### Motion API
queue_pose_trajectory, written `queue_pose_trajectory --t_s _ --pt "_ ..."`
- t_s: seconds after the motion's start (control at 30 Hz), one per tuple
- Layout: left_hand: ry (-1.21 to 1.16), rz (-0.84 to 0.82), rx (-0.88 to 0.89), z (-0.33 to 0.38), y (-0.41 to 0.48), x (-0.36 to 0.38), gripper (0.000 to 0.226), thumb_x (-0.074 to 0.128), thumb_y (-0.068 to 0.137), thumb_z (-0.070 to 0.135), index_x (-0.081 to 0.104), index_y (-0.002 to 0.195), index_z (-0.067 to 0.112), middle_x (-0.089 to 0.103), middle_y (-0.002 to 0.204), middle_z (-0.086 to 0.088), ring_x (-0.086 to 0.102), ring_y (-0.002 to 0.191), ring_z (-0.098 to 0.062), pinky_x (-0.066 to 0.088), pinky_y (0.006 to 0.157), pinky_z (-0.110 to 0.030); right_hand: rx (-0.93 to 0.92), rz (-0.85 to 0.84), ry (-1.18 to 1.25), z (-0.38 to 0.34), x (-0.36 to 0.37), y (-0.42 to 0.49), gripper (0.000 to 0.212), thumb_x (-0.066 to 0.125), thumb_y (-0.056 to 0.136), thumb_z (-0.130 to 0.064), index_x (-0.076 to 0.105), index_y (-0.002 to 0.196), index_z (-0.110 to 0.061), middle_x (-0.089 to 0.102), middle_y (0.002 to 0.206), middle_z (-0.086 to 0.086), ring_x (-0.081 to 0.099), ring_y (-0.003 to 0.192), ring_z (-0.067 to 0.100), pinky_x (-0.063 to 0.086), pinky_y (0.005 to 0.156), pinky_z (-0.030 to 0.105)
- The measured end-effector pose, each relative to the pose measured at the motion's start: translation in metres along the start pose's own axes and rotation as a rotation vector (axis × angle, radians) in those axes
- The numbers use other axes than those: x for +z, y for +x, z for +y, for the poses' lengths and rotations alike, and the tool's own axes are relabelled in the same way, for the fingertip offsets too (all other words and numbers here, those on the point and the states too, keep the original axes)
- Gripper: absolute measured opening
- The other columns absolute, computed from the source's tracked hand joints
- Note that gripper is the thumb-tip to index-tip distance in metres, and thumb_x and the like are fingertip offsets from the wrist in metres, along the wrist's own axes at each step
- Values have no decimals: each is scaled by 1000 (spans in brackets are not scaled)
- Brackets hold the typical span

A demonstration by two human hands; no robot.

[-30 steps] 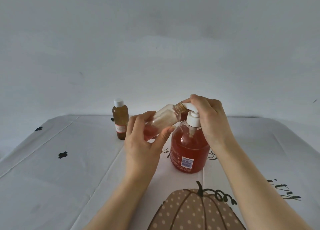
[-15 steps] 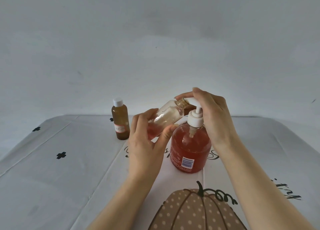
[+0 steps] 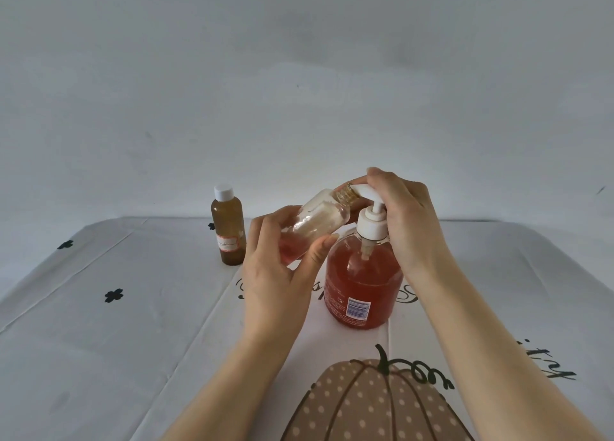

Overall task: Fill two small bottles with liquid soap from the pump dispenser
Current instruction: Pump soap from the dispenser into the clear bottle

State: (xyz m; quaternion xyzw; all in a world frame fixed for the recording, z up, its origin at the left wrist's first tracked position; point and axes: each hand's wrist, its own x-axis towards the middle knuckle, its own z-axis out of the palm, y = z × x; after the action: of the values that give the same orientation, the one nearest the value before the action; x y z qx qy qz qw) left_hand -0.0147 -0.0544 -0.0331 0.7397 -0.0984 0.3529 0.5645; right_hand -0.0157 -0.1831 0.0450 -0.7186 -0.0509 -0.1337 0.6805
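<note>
Pump spout (image 3: 363, 192) partly hidden under right hand (image 3: 403, 219).

Tilted clear bottle (image 3: 315, 228), mouth at spout of red pump dispenser (image 3: 363, 284); capped amber bottle (image 3: 228, 231) upright.

tilted bottle (image 3: 315, 228) at pump dispenser (image 3: 363, 274) spout

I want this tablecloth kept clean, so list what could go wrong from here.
The tilted small bottle, held by the left hand, meets the spout at its narrow neck; slight misalignment could send soap onto the tablecloth.
Only the right hand, on the pump head, touches the pump dispenser; a hard press might tip it.
</note>
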Motion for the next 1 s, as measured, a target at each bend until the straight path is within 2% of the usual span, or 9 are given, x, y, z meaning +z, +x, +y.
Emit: queue_pose_trajectory --t_s 0.1,0.2,0.37,0.47,0.6,0.67,0.8,0.9,1.0 --pt "-5 -6 -24 -2 0 0 44 67 74 48 53 110 27 53 101 14 55 88 14 42 70 -2 1 11 -51 5 -2 1 42 45 99 -20 68 66 -8 61 50 0 54 45 18 43 47 22" --pt "7 -18 -37 -6 -2 -1 46 67 74 51 53 110 28 54 101 13 57 85 9 43 71 -4 -11 -1 -130 10 -1 3 38 45 96 -16 69 68 -8 57 46 5 50 44 26 42 47 27" --pt "13 -13 -30 -6 -1 -1 46 68 74 48 55 111 25 54 99 12 56 87 12 42 70 -2 -11 14 -132 10 -1 3 38 44 96 -17 70 70 -7 59 48 0 50 41 18 43 49 29" --pt "9 5 -16 -1 1 0 45 67 73 50 52 110 28 51 100 17 55 88 16 42 70 -1 -8 40 -76 8 -1 3 40 45 100 -26 70 84 1 65 57 7 58 49 20 46 54 33" --pt "2 5 -7 -1 3 -1 46 68 74 50 52 111 28 52 103 16 57 86 12 44 70 -3 -39 67 -86 8 0 5 42 45 104 -39 77 90 -15 75 72 4 70 66 17 53 66 30" --pt "4 9 -5 -2 3 -2 48 69 75 50 56 113 24 52 104 16 57 85 11 44 69 -4 -16 61 -64 6 1 4 39 46 103 -36 77 93 -14 75 75 5 69 63 18 52 62 30" --pt "1 9 -6 -3 4 -1 55 68 74 50 59 116 16 52 104 16 57 85 10 43 69 -4 36 62 -26 3 3 3 32 48 99 -27 77 94 -12 75 80 10 65 67 39 49 56 33" --pt "-4 1 -5 -3 4 -1 55 69 74 49 59 116 15 52 104 16 56 86 11 42 70 -3 23 59 -31 2 3 2 33 48 98 -25 76 89 -11 74 75 5 66 63 25 49 58 34" --pt "-3 8 -2 -2 4 -1 55 69 74 49 59 116 15 52 103 17 56 85 11 43 70 -3 34 28 -23 0 1 2 34 47 100 -24 74 82 -12 71 66 -1 65 61 11 48 50 26"
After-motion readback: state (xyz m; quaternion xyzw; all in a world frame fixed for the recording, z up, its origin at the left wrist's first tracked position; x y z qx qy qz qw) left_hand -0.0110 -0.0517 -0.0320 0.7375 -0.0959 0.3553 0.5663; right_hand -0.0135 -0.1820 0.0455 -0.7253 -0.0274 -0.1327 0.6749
